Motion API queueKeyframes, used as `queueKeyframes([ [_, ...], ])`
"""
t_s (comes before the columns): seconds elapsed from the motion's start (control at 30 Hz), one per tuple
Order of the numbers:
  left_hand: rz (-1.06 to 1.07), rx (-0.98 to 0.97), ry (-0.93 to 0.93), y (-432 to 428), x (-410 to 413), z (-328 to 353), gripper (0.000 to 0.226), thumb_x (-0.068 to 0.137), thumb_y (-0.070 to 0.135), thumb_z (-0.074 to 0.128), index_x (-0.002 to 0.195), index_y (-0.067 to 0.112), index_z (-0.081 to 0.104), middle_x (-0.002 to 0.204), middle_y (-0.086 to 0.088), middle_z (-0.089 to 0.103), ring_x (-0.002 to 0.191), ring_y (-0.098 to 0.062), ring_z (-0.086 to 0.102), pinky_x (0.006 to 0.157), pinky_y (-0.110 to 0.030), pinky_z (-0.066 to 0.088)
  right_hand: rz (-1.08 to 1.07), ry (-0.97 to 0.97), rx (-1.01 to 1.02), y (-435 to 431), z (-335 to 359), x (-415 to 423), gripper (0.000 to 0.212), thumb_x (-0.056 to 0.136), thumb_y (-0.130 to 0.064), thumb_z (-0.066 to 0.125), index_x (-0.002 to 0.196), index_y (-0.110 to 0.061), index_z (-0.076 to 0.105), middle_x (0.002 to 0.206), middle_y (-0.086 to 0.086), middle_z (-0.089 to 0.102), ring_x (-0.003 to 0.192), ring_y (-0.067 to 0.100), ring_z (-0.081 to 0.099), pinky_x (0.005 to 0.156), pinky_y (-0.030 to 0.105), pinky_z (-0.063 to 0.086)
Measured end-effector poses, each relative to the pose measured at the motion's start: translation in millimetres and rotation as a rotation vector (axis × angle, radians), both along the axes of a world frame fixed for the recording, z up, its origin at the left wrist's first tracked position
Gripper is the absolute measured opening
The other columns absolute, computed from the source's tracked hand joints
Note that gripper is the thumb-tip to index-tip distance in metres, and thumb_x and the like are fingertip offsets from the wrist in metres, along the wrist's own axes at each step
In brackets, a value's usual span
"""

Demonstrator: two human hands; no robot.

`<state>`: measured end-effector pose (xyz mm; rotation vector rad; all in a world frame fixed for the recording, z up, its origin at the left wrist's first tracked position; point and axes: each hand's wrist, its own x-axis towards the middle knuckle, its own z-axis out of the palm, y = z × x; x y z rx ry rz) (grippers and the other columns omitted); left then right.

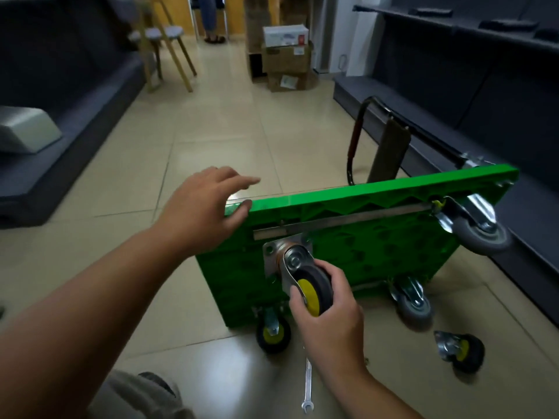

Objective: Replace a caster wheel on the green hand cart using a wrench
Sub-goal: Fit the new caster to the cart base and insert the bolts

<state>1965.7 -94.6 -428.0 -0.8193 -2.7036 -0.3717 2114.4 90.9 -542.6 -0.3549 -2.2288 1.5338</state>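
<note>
The green hand cart stands on its edge with its underside facing me. My right hand grips a black caster wheel with a yellow hub whose metal plate sits against the cart's upper left mount. My left hand hovers open at the cart's top left corner, thumb near the edge. A silver wrench lies on the floor below my right wrist. A loose black and yellow caster lies on the floor at the right.
Two grey casters and one black and yellow caster are on the cart. Its folded handle lies behind. A dark sofa is left, dark shelving right, cardboard boxes and a chair beyond.
</note>
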Motion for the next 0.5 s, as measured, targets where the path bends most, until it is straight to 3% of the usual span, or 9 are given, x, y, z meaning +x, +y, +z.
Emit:
queueKeyframes([
  [0.2, 0.075, -0.016, -0.094, -29.1, -12.0, -28.8, 0.054, 0.099, 0.043, 0.059, 0.151, 0.030, 0.050, 0.129, 0.001, 0.063, 0.115, -0.022, 0.056, 0.096, -0.042, 0.046, 0.004, 0.032, 0.029, -27.5, -14.5, -11.9, 0.052, 0.079, -0.025, 0.083, 0.123, -0.040, 0.059, 0.101, -0.020, 0.070, 0.092, -0.002, 0.068, 0.074, 0.003, 0.046],
  [0.33, 0.073, -0.062, -0.145, -28.6, -14.5, -41.3, 0.062, 0.099, 0.058, 0.048, 0.156, 0.034, 0.042, 0.126, 0.003, 0.062, 0.111, -0.021, 0.057, 0.090, -0.038, 0.046, -0.023, 0.064, 0.060, -35.5, -18.5, -27.9, 0.051, 0.082, -0.026, 0.081, 0.126, -0.038, 0.058, 0.106, -0.016, 0.070, 0.096, 0.004, 0.068, 0.080, 0.014, 0.052],
  [0.5, 0.142, -0.104, -0.177, -37.1, -16.9, -50.8, 0.088, 0.083, 0.088, 0.029, 0.157, 0.040, 0.036, 0.121, 0.008, 0.063, 0.105, -0.020, 0.060, 0.085, -0.037, 0.049, -0.064, 0.125, 0.043, -47.0, -20.4, -43.1, 0.053, 0.081, -0.020, 0.082, 0.129, -0.030, 0.060, 0.110, -0.013, 0.069, 0.098, 0.002, 0.068, 0.079, 0.003, 0.045],
])
